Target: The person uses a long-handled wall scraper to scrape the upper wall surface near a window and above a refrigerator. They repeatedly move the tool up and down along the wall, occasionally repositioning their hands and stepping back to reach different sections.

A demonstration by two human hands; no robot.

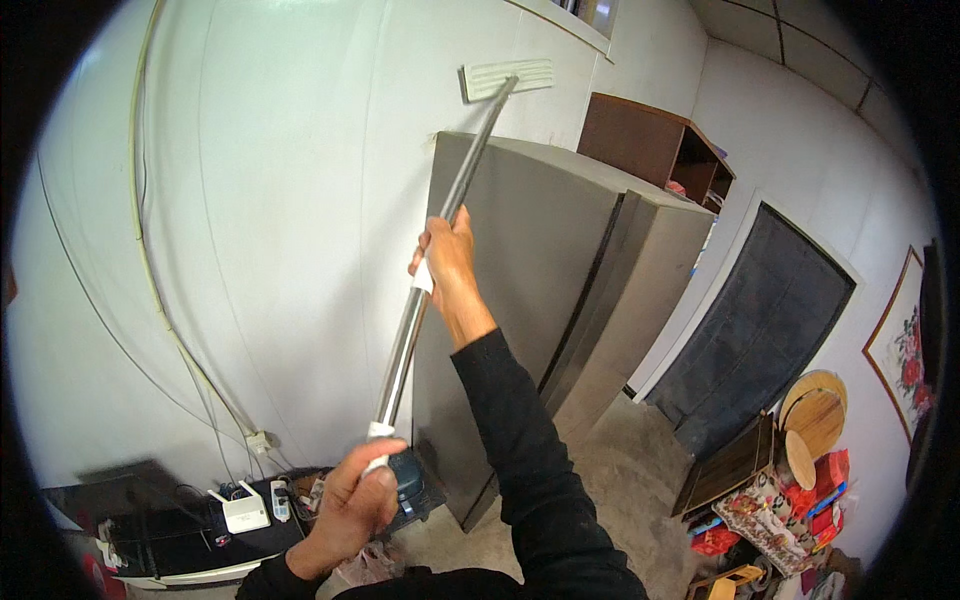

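A long metal mop pole (401,348) with white joints runs diagonally up the view. Its flat, pale mop head (530,75) is held up against the white wall (260,150), above the tall grey fridge (505,330). My right hand (452,262) is closed around the upper middle of the pole, by a white joint. My left hand (355,495) grips the pole's lower white end, near the bottom of the view.
A black stand (170,555) with a white router (243,512) is at lower left. A brown cabinet (630,135) sits behind the fridge's top. A dark door (750,330) is at right, above piled round boards (815,420) and red bundles. Cables run down the wall.
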